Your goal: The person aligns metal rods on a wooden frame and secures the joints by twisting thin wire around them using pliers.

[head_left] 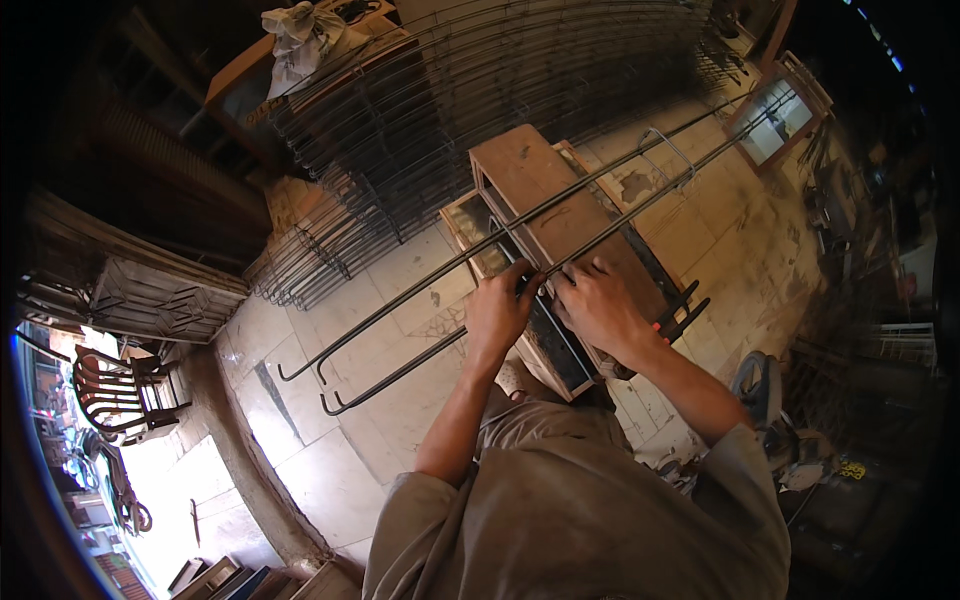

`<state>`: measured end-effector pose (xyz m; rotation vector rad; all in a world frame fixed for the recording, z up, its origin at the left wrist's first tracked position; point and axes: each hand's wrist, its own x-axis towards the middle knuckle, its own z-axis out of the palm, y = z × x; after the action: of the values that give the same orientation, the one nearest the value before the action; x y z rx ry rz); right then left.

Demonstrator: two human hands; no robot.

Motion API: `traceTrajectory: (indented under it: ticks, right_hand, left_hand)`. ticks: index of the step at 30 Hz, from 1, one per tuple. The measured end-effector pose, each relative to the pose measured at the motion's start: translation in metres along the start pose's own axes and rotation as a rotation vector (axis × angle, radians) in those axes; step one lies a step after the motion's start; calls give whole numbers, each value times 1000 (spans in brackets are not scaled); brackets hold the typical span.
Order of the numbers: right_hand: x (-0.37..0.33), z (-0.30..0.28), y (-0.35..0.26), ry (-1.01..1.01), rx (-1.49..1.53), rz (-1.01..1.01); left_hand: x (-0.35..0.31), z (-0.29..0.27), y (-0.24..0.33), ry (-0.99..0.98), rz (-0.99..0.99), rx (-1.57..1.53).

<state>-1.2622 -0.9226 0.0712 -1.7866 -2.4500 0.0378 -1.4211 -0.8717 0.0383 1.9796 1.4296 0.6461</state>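
Observation:
Long dark steel rods (400, 288) with hooked ends lie crosswise over a brown wooden box (535, 165). My left hand (498, 308) is closed at the nearer rods, its fingers curled round them above the box's edge. Right beside it, my right hand (600, 305) has its fingertips pinched at the same rods; whatever they hold is hidden. A bent rectangular steel ring (667, 160) sits around the rods farther right. Dark tool handles (688, 312) with a bit of red stick out beyond my right wrist.
Several stacked steel rod frames (400, 150) fill the far side. A white bag (303, 40) rests on a wooden cabinet. To the left are a wooden chair (115, 395) and a carved panel (160, 300). A framed mirror (775, 125) stands far right; machinery (765, 390) is near right.

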Motion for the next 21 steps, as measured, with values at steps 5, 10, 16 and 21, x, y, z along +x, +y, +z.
traceTrajectory:
  ticks: [5, 10, 16, 21]
  right_hand:
    - [10, -4, 19, 185, -317, -431]
    - [54, -14, 21, 344, -221, -798]
    - [105, -21, 5, 57, -119, -995]
    - [120, -26, -27, -244, -143, -894]
  left_hand:
    - [-2, 2, -4, -7, 0, -1]
    - [-3, 5, -9, -20, 3, 73]
    - [-3, 13, -21, 112, 150, -45]
    - [0, 28, -42, 152, 221, -42]
